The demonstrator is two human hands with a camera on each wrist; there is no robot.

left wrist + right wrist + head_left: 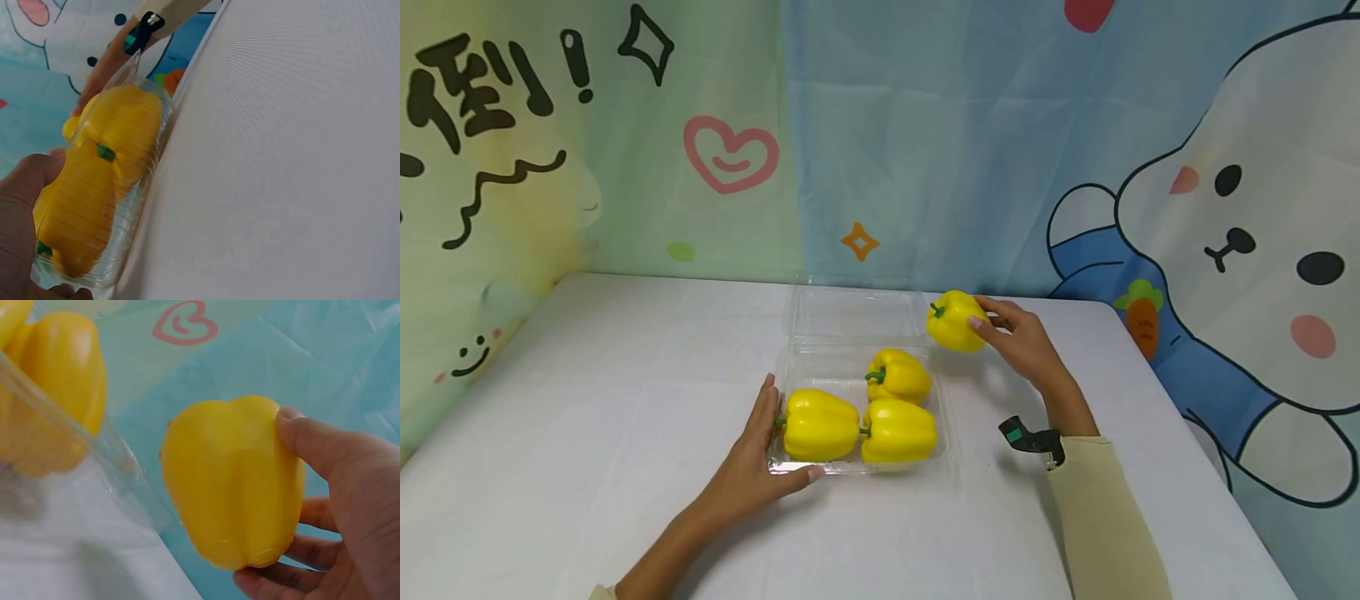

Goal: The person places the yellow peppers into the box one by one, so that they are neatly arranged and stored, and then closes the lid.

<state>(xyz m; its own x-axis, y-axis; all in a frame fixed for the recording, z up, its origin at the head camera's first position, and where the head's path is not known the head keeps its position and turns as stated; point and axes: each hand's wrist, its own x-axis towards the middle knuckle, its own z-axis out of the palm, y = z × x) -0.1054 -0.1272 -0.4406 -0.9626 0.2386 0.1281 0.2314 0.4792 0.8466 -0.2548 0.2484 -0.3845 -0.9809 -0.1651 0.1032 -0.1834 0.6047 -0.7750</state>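
A clear plastic clamshell box (820, 367) lies on the table with its lid (859, 315) folded back. Inside it are three yellow bell peppers, one at the front left (822, 425), one at the front right (899, 431) and one behind (901, 377). My left hand (747, 467) holds the box's front left corner, fingers along the side and thumb at the front. Between thumb and fingers, my right hand (1022, 343) grips another yellow bell pepper (231, 481), lifted beyond the box's back right corner. Its green stem points left in the head view.
The white tabletop (587, 400) spreads around the box, and its back edge meets a printed cloth backdrop (925, 167). A black wrist strap mount (1033, 437) sticks out from my right wrist, left of the beige sleeve (1108, 517).
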